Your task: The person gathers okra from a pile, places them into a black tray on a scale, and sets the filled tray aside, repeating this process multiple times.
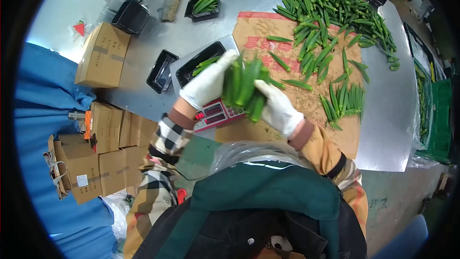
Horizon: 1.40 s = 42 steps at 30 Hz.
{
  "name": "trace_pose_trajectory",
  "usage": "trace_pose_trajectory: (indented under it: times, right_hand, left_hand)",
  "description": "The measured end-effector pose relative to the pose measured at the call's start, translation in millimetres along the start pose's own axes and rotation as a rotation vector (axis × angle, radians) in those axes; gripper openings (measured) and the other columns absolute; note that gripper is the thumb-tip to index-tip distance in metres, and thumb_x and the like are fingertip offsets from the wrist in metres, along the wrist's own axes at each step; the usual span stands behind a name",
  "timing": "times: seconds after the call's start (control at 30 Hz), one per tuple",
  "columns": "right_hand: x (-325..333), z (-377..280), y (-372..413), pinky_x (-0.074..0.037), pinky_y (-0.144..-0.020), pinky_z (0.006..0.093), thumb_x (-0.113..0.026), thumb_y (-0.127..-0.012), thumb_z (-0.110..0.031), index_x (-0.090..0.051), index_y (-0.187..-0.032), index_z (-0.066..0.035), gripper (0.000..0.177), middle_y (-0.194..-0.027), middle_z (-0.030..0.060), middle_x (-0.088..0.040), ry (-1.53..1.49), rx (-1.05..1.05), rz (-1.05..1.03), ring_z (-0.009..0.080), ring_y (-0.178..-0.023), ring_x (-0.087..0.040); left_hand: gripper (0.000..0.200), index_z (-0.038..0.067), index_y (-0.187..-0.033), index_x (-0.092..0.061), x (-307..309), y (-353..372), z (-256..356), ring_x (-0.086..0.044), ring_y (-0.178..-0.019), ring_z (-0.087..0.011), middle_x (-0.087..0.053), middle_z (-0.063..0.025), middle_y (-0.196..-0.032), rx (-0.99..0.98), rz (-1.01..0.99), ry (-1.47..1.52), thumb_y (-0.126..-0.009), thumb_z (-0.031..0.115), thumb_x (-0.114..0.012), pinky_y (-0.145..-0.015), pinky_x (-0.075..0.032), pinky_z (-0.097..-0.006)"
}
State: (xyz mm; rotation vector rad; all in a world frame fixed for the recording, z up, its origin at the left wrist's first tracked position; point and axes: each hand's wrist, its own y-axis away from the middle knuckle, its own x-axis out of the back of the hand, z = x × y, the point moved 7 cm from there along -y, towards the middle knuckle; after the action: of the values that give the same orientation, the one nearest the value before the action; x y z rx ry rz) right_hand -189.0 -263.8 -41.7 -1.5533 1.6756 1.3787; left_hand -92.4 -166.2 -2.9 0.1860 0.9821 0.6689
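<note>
Both of my hands wear white gloves and hold a bunch of okra [245, 84] between them, slightly blurred. My left hand [211, 81] grips the bunch from its left side, above a digital scale [218, 114] with a red front. My right hand [278, 109] closes on the lower right side of the bunch. On the scale's plate sits a black tray [184, 74] with some okra pods in it, partly hidden behind my left hand. Loose okra pods [298, 85] lie on the flattened cardboard [282, 103] to the right.
A big okra pile [335, 9] covers the back right. Left of the scale lies an empty black tray [162, 71]; farther back are a filled tray [202, 6], a brush [170, 5] and stacked containers [130, 17]. Cardboard boxes [103, 55] stand left, a green crate [440, 120] right.
</note>
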Motion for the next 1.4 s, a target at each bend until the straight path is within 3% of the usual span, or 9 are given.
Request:
trace_pose_trajectory:
  times: [0.07,0.3,0.37,0.43,0.77,1.0,1.03,1.13,1.4]
  right_hand:
    - [-37.1,17.0,-32.6,-0.054,-0.096,0.0440,-0.049,-0.105,-0.020,-0.051,-0.133,-0.002,0.034,-0.123,0.0129,-0.065,0.016,0.019,-0.031,0.0257,-0.107,-0.066]
    - [-39.9,55.5,-99.7,-0.052,-0.085,0.0422,-0.055,-0.103,-0.024,-0.056,-0.106,-0.012,0.012,-0.077,-0.0037,-0.048,0.020,-0.085,0.148,0.0137,-0.074,-0.052]
    - [-28.1,47.5,-79.4,-0.045,-0.107,0.0506,-0.054,-0.103,-0.025,-0.050,-0.128,-0.003,0.033,-0.120,0.0130,-0.059,-0.078,-0.116,0.098,0.0254,-0.118,-0.057]
    - [-2.9,26.3,-49.7,-0.044,-0.109,0.0459,-0.051,-0.104,-0.024,-0.038,-0.144,-0.001,0.048,-0.145,0.0190,-0.047,0.023,-0.051,0.006,0.0307,-0.134,-0.049]
    - [245.2,26.0,97.7,-0.055,-0.093,0.0402,-0.057,-0.099,-0.018,-0.059,-0.131,-0.007,0.034,-0.128,0.0083,-0.066,-0.256,0.090,0.659,0.0211,-0.110,-0.065]
    - [162.4,31.9,37.2,-0.054,-0.078,0.0339,-0.055,-0.101,-0.019,-0.053,-0.138,-0.007,0.039,-0.119,0.0104,-0.067,0.061,-0.021,0.428,0.0194,-0.096,-0.066]
    - [151.0,31.6,25.5,-0.055,-0.077,0.0331,-0.055,-0.102,-0.019,-0.053,-0.138,-0.006,0.038,-0.118,0.0113,-0.067,0.121,-0.013,0.386,0.0191,-0.095,-0.067]
    - [115.3,35.3,5.3,-0.055,-0.073,0.0308,-0.053,-0.103,-0.018,-0.053,-0.137,-0.004,0.037,-0.114,0.0128,-0.069,0.277,-0.021,0.352,0.0174,-0.091,-0.067]
    - [120.3,47.5,11.0,-0.054,-0.070,0.0280,-0.052,-0.104,-0.018,-0.055,-0.135,-0.003,0.034,-0.111,0.0110,-0.070,0.345,-0.063,0.386,0.0152,-0.087,-0.067]
  left_hand:
    - [0.047,0.005,-0.122,-0.064,41.2,3.4,50.9,-0.058,-0.102,-0.0073,-0.066,-0.0016,-0.112,-0.141,0.160,-0.548,-0.104,0.046,-0.050,-0.093,-0.046,-0.0229]
    - [0.069,0.008,-0.148,-0.044,77.2,28.5,97.1,-0.040,-0.140,-0.0257,-0.049,-0.0135,-0.149,-0.021,0.405,-0.760,-0.102,0.060,-0.040,-0.117,-0.025,-0.0438]
    - [0.070,0.009,-0.150,-0.042,86.1,38.8,101.8,-0.037,-0.143,-0.0285,-0.047,-0.0136,-0.151,-0.062,0.441,-0.718,-0.102,0.060,-0.040,-0.118,-0.021,-0.0500]
    - [0.069,0.010,-0.150,-0.042,107.0,51.5,111.8,-0.036,-0.144,-0.0305,-0.047,-0.0134,-0.152,-0.204,0.398,-0.694,-0.102,0.060,-0.040,-0.117,-0.018,-0.0550]
    - [0.047,0.005,-0.130,-0.059,195.5,142.1,106.7,-0.064,-0.107,-0.0163,-0.068,-0.0084,-0.124,-0.542,0.886,-0.634,-0.100,0.041,-0.057,-0.095,-0.045,-0.0327]
    - [0.018,0.006,-0.101,-0.072,132.8,118.1,62.9,-0.067,-0.088,-0.0266,-0.071,-0.0108,-0.096,-0.879,0.955,-1.221,-0.091,0.021,-0.070,-0.081,-0.052,-0.0346]
    - [0.013,0.003,-0.102,-0.071,111.6,118.4,50.0,-0.067,-0.082,-0.0148,-0.070,-0.0060,-0.089,-0.908,0.979,-1.422,-0.092,0.011,-0.069,-0.075,-0.054,-0.0296]
    - [0.012,0.011,-0.093,-0.073,49.7,105.4,-5.1,-0.062,-0.070,-0.0258,-0.067,-0.0061,-0.081,-0.994,0.628,-2.053,-0.082,0.015,-0.075,-0.061,-0.051,-0.0382]
    - [0.026,0.016,-0.094,-0.061,122.9,77.5,-91.9,-0.057,-0.059,-0.0252,-0.056,-0.0037,-0.064,-0.786,0.865,-1.858,-0.080,0.031,-0.078,-0.056,-0.042,-0.0414]
